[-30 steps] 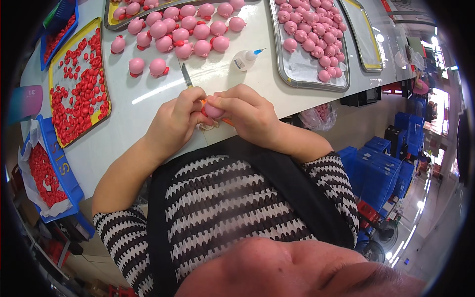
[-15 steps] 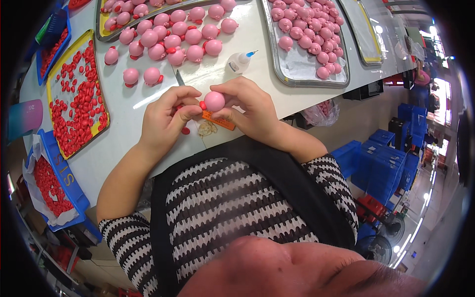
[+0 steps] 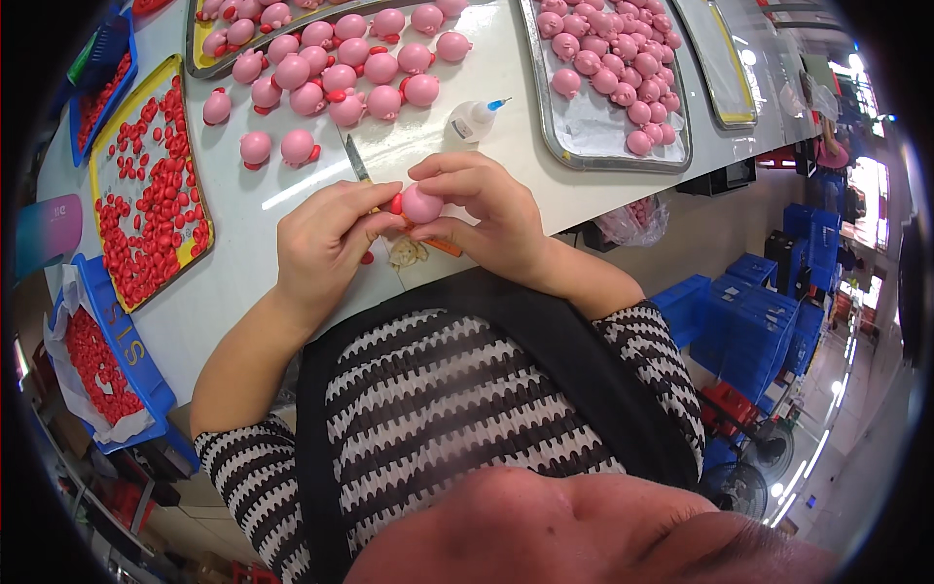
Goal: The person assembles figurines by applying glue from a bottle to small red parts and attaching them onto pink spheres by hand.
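Ball (image 3: 422,203) sits between left grip (image 3: 326,232) and right grip (image 3: 496,212), bottle (image 3: 470,124) behind

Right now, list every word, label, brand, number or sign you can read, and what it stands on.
Blue bin, lower left: large yellow lettering on its side; wording not copied here.
Teal-and-purple container: pale mark, too small to read.
Clear bottle: label, too small to read.
Orange strip: partly hidden; any print unreadable.
Farther off: too small or blurred to read.
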A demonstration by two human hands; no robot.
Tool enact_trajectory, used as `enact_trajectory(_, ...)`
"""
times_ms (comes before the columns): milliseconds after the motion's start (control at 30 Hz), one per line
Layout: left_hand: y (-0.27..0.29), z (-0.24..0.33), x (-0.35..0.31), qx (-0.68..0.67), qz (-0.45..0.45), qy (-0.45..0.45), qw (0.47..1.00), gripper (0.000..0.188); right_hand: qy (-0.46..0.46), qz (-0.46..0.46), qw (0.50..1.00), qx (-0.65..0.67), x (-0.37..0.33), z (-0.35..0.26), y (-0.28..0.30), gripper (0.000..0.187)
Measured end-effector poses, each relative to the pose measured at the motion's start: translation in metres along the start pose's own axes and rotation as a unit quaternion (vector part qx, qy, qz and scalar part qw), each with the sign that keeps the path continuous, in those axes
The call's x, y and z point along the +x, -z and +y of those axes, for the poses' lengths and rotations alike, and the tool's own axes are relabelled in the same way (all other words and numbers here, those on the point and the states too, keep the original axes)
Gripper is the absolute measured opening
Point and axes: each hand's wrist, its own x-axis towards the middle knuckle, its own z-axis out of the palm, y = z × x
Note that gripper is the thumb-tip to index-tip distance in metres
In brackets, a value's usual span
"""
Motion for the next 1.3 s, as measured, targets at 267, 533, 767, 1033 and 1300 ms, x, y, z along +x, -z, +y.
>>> enact_trajectory(267, -0.005, -0.007, -0.005, -0.022, 0.012, -0.016, 1.0, 0.022, 0.108, 0.052, 0.989, -0.084, 0.002, 0.0, -0.007, 0.04)
enact_trajectory(533, -0.012, 0.002, -0.007, 0.015, 0.03, -0.062, 0.998, 0.031, 0.087, 0.06, 0.994, -0.021, -0.009, -0.003, -0.007, 0.04)
enact_trajectory(767, -0.019, 0.003, 0.004, 0.015, -0.06, -0.02, 0.998, 0.024, -0.038, -0.011, 0.999, -0.035, -0.014, -0.011, 0.018, 0.033)
enact_trajectory(1033, -0.03, 0.017, -0.002, -0.422, -0.187, 0.357, 0.812, 0.021, -0.219, 0.001, 0.962, 0.166, -0.021, -0.026, 0.03, 0.032)
enact_trajectory(1300, -0.071, 0.003, -0.002, -0.594, -0.078, 0.372, 0.71, 0.025, 0.141, 0.019, 0.932, 0.333, -0.046, -0.058, 0.075, 0.022)
